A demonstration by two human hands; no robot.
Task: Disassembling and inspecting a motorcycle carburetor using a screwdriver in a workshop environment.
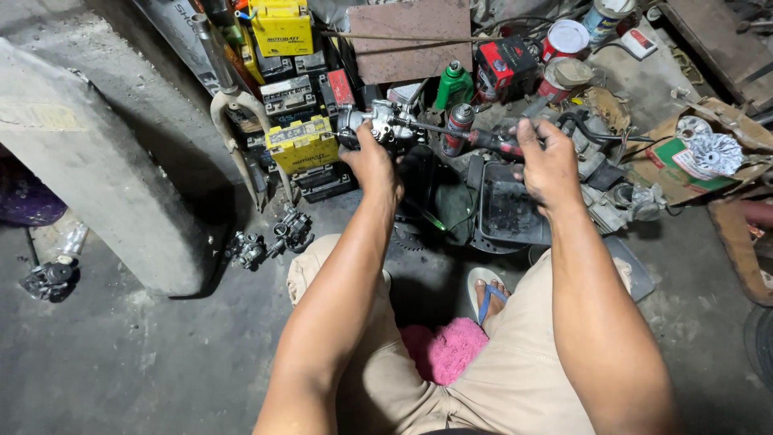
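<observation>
Metal part: a grey carburetor (385, 122) sits at upper centre of the frame, held up over the dark tray (515, 213).
Left hand (372, 161): fingers wrapped fully round the carburetor body from below.
Right hand (547, 165): fingers curled tight on the red-and-black screwdriver (483, 138), whose shaft runs left to the carburetor.
Doing it well: I judge the shaft should stay in line with the screw, with the left hand steady so the tip does not slip.
Yellow boxes: two batteries (302, 143), upper left and left of centre, among dark ones.
Green bottle (453, 84): upper centre.
Spray can (457, 129): beside the screwdriver, red band.
Round tins (566, 39): upper right, red with white lids.
Cardboard box (684, 165): right edge, holding a silver finned part.
</observation>
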